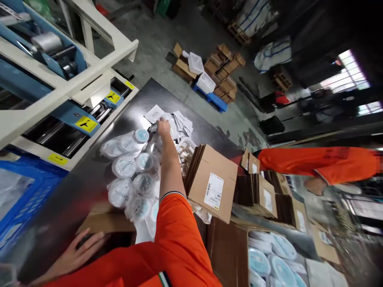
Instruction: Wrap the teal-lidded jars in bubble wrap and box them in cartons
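My right hand (163,126) reaches to the far side of the metal table, fingers curled down at a pile of white printed leaflets (183,121). What its fingertips hold, if anything, is hidden. A small dark grey piece (153,128) lies beside them. Under and left of my right forearm stand several clear-wrapped round containers (123,166), some with light blue lids (141,135). My left hand (85,249) has its fingers apart at the side of an open cardboard box (109,221) near me; the box's inside is dark.
Folded cardboard boxes (213,181) stand right of my arm, beside a tray of small parts (185,153). A large carton (229,251) and wrapped blue-lidded containers (259,261) are at lower right. A roller machine (86,123) and blue crate (30,187) flank the left. A co-worker's orange sleeve (347,159) shows right.
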Demonstrator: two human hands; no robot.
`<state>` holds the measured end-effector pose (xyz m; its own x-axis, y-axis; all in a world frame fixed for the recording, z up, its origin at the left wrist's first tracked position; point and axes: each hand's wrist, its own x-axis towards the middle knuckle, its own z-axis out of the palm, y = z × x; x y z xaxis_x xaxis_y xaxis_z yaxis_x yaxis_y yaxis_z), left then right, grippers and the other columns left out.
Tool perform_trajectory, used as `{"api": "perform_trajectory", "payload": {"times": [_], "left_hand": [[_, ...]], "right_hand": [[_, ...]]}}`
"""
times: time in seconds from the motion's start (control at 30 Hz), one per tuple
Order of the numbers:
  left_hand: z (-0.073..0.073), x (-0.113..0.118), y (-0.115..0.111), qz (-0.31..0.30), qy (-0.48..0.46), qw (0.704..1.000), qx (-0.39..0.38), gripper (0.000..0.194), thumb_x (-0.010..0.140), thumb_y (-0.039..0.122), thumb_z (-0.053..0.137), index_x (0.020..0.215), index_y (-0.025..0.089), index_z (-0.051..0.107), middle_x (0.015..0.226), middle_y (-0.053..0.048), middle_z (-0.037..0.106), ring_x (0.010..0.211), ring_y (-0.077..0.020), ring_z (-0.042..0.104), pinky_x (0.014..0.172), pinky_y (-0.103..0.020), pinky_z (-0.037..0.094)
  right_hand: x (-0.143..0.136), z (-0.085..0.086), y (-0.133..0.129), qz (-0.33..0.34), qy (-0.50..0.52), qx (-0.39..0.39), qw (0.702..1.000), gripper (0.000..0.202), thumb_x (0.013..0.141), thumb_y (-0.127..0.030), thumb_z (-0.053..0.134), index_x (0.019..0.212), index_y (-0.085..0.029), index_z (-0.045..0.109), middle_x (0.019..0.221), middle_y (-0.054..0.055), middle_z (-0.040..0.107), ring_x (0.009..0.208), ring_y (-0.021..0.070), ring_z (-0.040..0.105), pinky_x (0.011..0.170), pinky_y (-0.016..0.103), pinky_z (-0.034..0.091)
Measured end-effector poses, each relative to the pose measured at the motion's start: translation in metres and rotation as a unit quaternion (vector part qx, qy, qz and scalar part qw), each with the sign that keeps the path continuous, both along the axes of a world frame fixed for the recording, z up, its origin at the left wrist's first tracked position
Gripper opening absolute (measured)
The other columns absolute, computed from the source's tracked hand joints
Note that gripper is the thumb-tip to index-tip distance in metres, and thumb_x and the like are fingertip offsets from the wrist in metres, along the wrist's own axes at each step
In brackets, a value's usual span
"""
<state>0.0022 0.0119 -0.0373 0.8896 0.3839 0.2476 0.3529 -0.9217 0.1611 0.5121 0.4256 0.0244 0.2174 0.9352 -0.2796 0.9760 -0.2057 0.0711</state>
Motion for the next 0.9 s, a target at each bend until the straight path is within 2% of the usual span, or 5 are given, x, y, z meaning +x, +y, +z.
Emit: {"api": "perform_trajectory", "payload": {"times": [0.13,0.33,0.47,0.7,0.9], "left_hand": [[0.001,0.022,0.009,0.020,-0.066,0.992,0.106,0.057,0.065,0.055,0.088,0.121,0.065,0.091,0.164,0.016,0.065,0.184,-0.0223,0.018,0.141,-0.053,0.045],[0.030,0.014,0.034,-0.025,0.002,0.992,-0.124,0.046,0.092,0.061,0.082,0.137,0.053,0.090,0.157,-0.002,0.076,0.151,-0.0437,0.066,0.139,-0.068,0.038],[0.051,0.017,0.049,-0.022,0.058,0.977,-0.205,0.039,0.105,0.045,0.075,0.141,0.039,0.089,0.164,-0.007,0.072,0.157,-0.0428,0.058,0.141,-0.067,0.029],[0.061,0.026,0.067,-0.029,0.080,0.982,-0.171,0.033,0.103,0.041,0.074,0.130,0.035,0.091,0.159,-0.005,0.076,0.162,-0.0419,0.048,0.139,-0.067,0.024],[0.057,0.030,0.076,-0.026,0.077,0.983,-0.162,0.030,0.100,0.044,0.072,0.123,0.038,0.091,0.157,-0.002,0.077,0.166,-0.0417,0.044,0.141,-0.065,0.021]], "right_hand": [[-0.002,0.042,-0.035,-0.053,-0.030,0.038,0.997,0.057,0.113,-0.019,0.051,0.167,-0.020,0.067,0.173,0.022,0.056,0.144,0.0392,0.063,0.116,0.048,0.061],[-0.004,0.104,-0.106,-0.081,-0.057,0.124,0.987,0.071,0.111,-0.022,0.049,0.181,-0.019,0.049,0.189,0.020,0.032,0.168,0.0483,0.043,0.124,0.061,0.054],[-0.028,0.125,-0.184,0.010,0.002,0.164,0.986,0.064,0.110,-0.019,0.046,0.173,-0.019,0.059,0.190,0.016,0.034,0.180,0.0483,0.025,0.129,0.070,0.051],[-0.117,0.096,-0.342,0.177,0.008,0.002,0.984,0.057,0.125,-0.018,0.030,0.163,-0.026,0.072,0.193,0.009,0.040,0.183,0.0423,0.024,0.138,0.070,0.044],[-0.144,0.070,-0.388,0.121,0.040,-0.020,0.992,0.091,0.108,0.006,0.053,0.186,-0.038,0.043,0.202,0.005,0.010,0.186,0.0409,0.010,0.144,0.072,0.030]]}}
